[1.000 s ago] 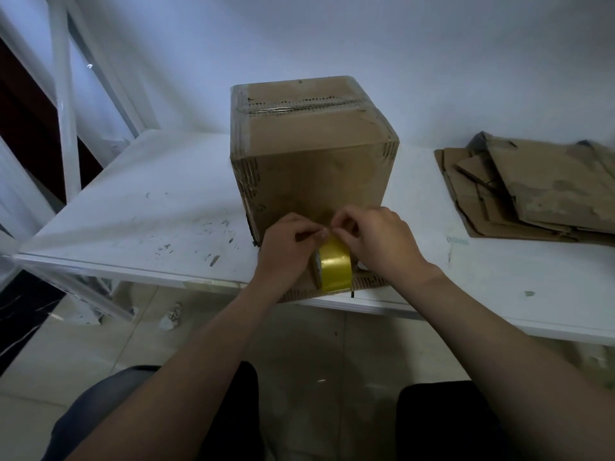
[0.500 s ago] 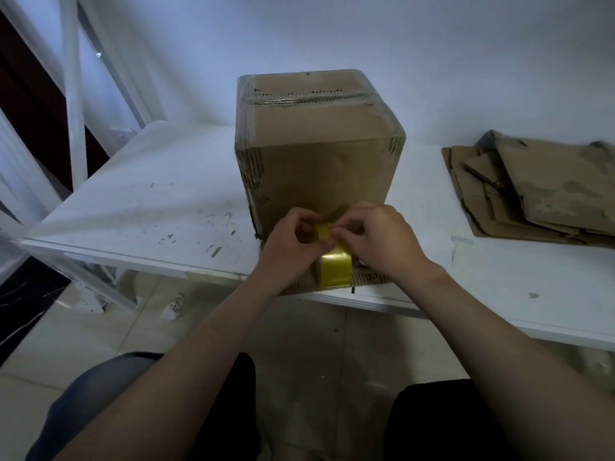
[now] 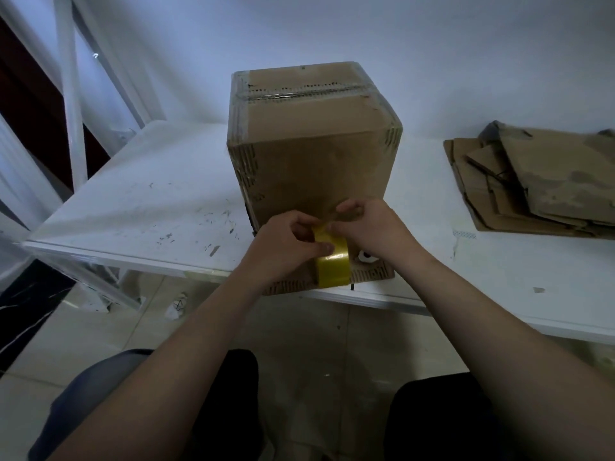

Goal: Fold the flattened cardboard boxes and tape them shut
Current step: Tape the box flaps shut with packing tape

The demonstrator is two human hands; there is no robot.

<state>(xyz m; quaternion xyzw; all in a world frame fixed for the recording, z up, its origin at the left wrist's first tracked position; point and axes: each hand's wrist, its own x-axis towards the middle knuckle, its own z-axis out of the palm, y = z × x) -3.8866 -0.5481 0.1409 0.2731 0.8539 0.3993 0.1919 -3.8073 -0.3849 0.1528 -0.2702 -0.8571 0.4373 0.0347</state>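
we see a worn cardboard box (image 3: 316, 161), seams clear-taped; left hand (image 3: 286, 242) fingers curl round yellow tape roll (image 3: 332, 269), right hand (image 3: 372, 227) fingers pinch its end.

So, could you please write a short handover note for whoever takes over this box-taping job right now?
Left hand: grips the yellow tape roll against the box's near side.
Right hand: fingers pinch at the roll's top, apparently seeking the tape end.
Box: stands folded on the white table, with its top seam taped. A cardboard flap sticks out at its base.
Left to do: probably tape that flap, then fold and tape the flattened boxes stacked at the right.
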